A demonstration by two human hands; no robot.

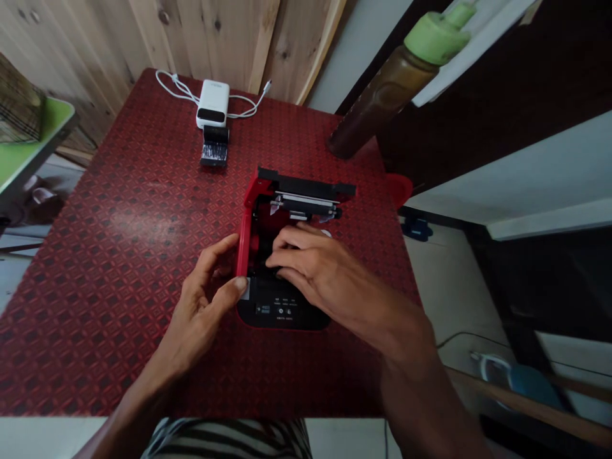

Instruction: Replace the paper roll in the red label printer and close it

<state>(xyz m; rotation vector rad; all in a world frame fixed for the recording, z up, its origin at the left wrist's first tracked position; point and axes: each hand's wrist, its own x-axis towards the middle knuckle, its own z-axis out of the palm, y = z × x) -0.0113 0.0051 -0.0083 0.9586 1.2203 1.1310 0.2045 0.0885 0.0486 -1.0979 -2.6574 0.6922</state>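
A red-and-black printer (pixel 287 309) sits on the table with its lid (pixel 306 185) raised. A dark roller (pixel 308 205) shows under the lid. My left hand (pixel 203 296) steadies the printer's left side, thumb on the front corner near a pale sticker and index finger at the red side wall. Inside the open compartment is my right hand (pixel 308 261), its fingers bent and drawn together. Whatever lies between those fingertips is hidden by the hand and the dark interior.
On the patterned red table (pixel 157 223) lie a white power bank (pixel 213 102) with a white cable and a small black roll (pixel 215 150) with a shiny strip. A tall brown bottle (pixel 382 95) with a green cap stands at the back right. A red rim (pixel 399 189) shows beyond the right edge.
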